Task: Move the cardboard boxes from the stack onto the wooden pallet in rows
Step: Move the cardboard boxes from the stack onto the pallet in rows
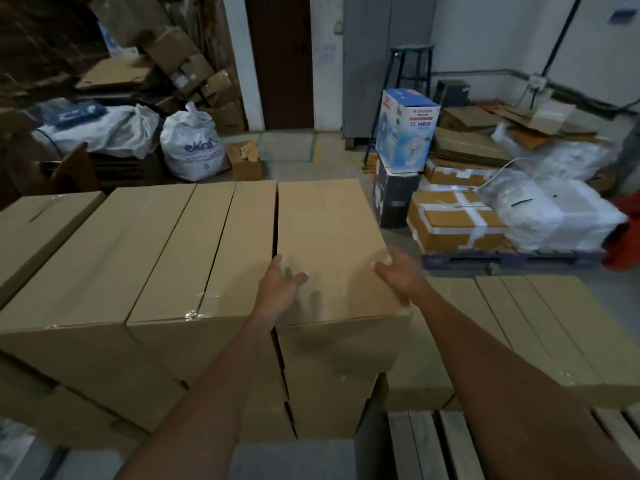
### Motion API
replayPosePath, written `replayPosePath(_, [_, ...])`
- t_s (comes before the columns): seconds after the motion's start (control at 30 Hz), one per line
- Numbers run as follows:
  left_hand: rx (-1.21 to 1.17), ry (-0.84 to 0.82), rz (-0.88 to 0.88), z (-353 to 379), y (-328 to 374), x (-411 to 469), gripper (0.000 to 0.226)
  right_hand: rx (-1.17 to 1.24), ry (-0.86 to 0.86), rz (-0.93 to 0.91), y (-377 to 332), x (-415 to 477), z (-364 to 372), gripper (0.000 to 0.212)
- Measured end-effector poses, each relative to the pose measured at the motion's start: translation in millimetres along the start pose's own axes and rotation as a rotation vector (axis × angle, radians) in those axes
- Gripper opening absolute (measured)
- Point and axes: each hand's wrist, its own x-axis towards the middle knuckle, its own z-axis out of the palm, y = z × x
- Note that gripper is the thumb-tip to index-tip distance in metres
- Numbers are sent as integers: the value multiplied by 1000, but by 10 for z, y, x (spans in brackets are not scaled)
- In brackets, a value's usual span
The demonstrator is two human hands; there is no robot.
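Observation:
A stack of long plain cardboard boxes fills the left and middle. The rightmost top box (318,230) lies lengthwise away from me. My left hand (280,285) hovers open over the near left part of its top, fingers spread. Over the box's near right edge is my right hand (398,275), also open, fingers spread and blurred. Neither hand clearly grips anything. To the right, lower down, several boxes (540,327) lie in a row on the wooden pallet (433,445), whose grey slats show at the bottom right.
A blue-and-white fan carton (405,129) stands on a dark box behind the stack. Taped boxes and white wrapped bundles (550,209) sit on a blue pallet at the right. White sacks (190,147), loose cardboard and a stool (414,64) stand at the back.

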Motion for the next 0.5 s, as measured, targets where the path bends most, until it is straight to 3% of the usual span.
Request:
replayPosePath(0.23, [-50,-85,-152,84,30,340,108,239,-71,74,333,208,-40,55])
replayPosePath(0.3, [-97,-89,-147,153,47,365,101,289,-92,79,389,233,-71,55])
replayPosePath(0.5, [-173,-60,-130,286,106,342,111,445,-205,93,442,225,-270,37])
